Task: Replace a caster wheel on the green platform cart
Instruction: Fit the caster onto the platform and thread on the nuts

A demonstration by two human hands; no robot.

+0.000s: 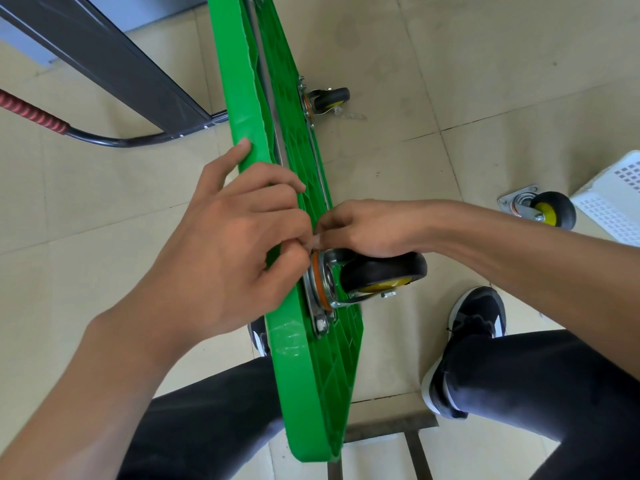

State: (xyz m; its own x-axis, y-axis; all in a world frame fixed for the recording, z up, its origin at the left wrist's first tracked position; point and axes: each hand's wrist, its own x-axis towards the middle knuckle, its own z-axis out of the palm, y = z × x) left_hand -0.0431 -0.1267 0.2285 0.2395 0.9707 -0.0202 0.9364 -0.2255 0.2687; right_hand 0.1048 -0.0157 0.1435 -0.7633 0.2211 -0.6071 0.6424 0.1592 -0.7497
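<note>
1. Clearly the green cart (pixel 304 375) stands on its long edge on the tiled floor (pixel 450 81), underside turned to the person's right, so the wheel mounts can be reached from above.
2. The left hand (pixel 221 244) drapes over the cart's upper edge, thumb on the smooth top face and fingers curled down over the ribbed underside; it likely steadies the deck and backs up whatever the fingertips meet at the mount.
3. The right hand (pixel 367 230) rests over the near wheel (pixel 384 271), its fingers bunched narrowly at the top of the wheel's metal plate (pixel 320 285). They appear to pinch some small fastener there, but it is hidden, so I cannot tell what.
4. A bolt (pixel 321 325) shows at the plate's lower end, suggesting this wheel is partly fastened.
5. A second mounted wheel (pixel 329 98) sits farther along the same underside.
6. A loose wheel (pixel 550 213) lies on the floor to the right, just beside a white basket (pixel 616 202), set aside within reach.
</note>
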